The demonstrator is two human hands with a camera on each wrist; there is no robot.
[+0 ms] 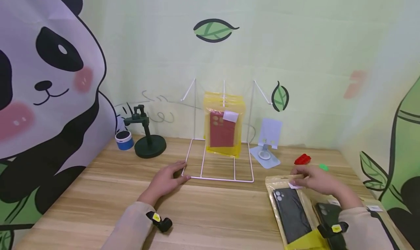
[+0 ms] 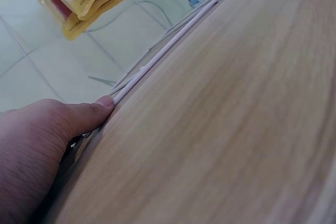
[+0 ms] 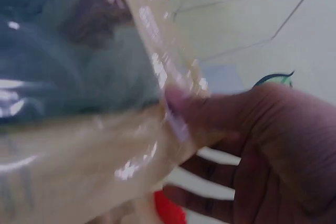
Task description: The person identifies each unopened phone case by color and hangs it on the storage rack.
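Note:
My left hand (image 1: 165,179) holds the front left corner of a white wire display rack (image 1: 216,179). In the left wrist view, the thumb lies against the rack's wire (image 2: 173,41). Packaged red phone cases (image 1: 222,129) in clear-and-yellow bags hang from the rack's middle hook. At the right, my right hand (image 1: 318,179) pinches the top edge of a bagged black phone case (image 1: 292,213), by its white tag. The right wrist view shows thumb and finger on the shiny bag (image 3: 152,150); the case inside looks blurred.
More bagged phone cases (image 1: 328,210) lie at the right, partly under my right forearm. A blue folding stand (image 1: 267,157), red clip-like item (image 1: 302,159) and small green piece (image 1: 323,167) sit behind. A dark green stand (image 1: 150,146) and blue-white cylinder (image 1: 124,140) stand back left.

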